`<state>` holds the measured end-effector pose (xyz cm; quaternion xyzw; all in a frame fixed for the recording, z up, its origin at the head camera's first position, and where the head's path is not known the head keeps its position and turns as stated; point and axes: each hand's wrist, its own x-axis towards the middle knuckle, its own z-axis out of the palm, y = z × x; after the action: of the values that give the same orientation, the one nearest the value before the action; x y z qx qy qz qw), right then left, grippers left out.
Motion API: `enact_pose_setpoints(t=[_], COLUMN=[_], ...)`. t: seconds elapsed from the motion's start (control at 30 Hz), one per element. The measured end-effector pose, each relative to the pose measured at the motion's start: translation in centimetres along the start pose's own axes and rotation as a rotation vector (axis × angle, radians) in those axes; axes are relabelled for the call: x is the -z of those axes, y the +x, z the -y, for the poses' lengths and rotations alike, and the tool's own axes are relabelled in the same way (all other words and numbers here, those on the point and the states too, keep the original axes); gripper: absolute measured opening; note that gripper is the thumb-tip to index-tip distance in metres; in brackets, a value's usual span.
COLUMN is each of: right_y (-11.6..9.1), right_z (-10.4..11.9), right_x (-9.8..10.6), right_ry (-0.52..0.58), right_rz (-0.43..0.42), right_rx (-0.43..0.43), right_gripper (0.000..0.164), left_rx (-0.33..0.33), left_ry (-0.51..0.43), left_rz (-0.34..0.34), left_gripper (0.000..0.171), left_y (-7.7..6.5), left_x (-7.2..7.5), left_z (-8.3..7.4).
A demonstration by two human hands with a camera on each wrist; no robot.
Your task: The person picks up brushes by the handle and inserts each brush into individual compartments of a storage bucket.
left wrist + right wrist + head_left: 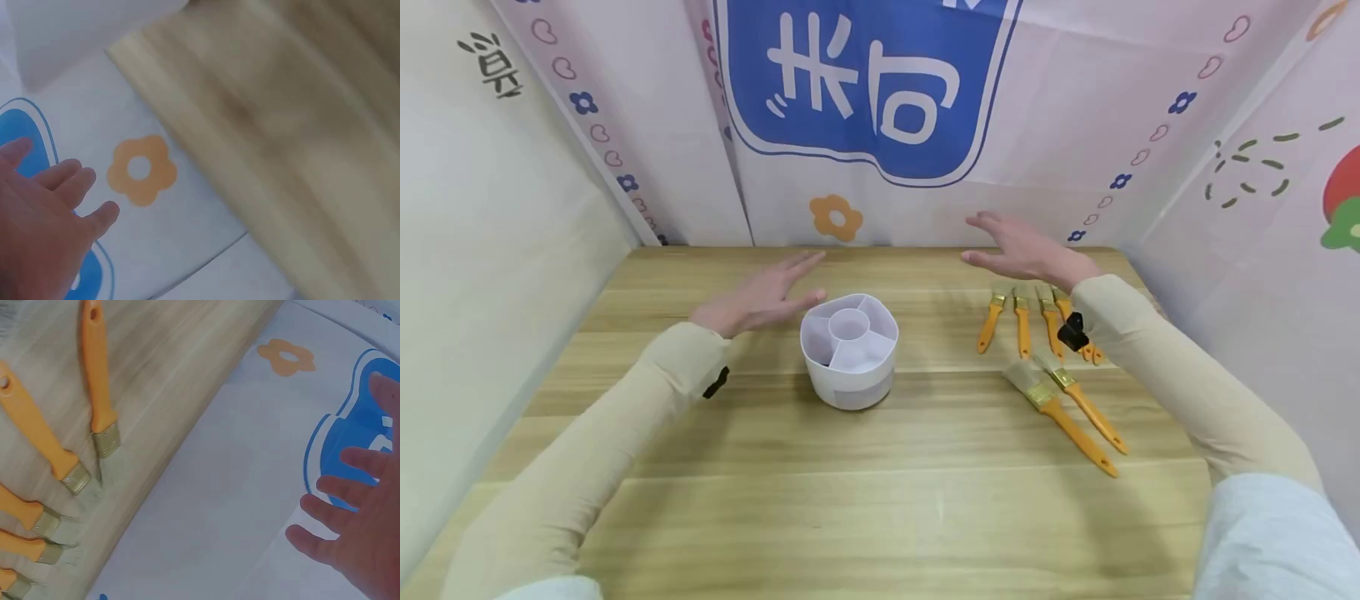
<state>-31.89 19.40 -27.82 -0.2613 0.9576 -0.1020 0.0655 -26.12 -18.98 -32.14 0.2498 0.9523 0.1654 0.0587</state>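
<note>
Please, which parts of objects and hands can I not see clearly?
Head: rear-right brushes, partly hidden by the right sleeve and black wrist device.
Head: dark spot inside the white organizer, too small to identify.
Left wrist: left hand, cut off by the left edge.
Right wrist: right hand, cut off by the right edge.

Pale wooden table (887,517), white cloth backdrop (1060,125), blue lettered panel (863,112), orange flower (820,218), white left wall (490,217)
</note>
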Motion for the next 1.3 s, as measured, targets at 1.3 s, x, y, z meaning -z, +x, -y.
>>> enact_pose_setpoints(t=[1.3], right_y=[2.7], right_z=[-5.7], right_x=[-10.7], right_ry=[0.073], right_rz=[-0.019], right_rx=[-0.507], right_gripper=[0.029], left_rx=[0.083], left_ry=[-0.384], left_rz=[-0.189], left_gripper=[0.083], left_y=[-2.6], left_x=[-7.4], left_z=[-1.7])
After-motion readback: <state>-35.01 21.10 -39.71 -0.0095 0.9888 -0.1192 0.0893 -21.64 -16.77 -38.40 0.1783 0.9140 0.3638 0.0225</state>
